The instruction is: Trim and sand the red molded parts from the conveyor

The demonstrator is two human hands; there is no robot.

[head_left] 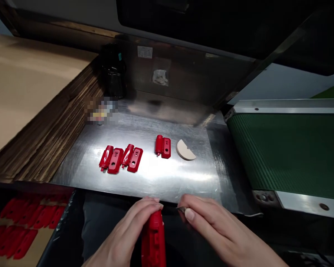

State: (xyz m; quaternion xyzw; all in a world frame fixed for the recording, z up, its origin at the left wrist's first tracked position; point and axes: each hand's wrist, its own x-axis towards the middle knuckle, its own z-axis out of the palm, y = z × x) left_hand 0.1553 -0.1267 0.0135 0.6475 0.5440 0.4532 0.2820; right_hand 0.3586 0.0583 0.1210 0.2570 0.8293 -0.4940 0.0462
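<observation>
My left hand (128, 230) is closed around a red plastic part (153, 241), held upright below the table's front edge. To its right, my right hand (208, 222) is closed on a small knife (180, 209); only its short, pointed metal tip shows past the thumb, a little apart from the red part. On the metal table beyond my hands lie a red molded part (114, 161), a second one (134, 160) close beside it, and a third (166, 147) farther right. Next to that one sits a pale half-round piece (185, 150).
Stacked cardboard sheets (44, 74) fill the left side. At the right runs a green conveyor belt (289, 152). A black bottle-like object (114, 79) stands at the back. Several red parts (13, 241) lie in rows at lower left. A clear bag (160, 77) hangs on the back panel.
</observation>
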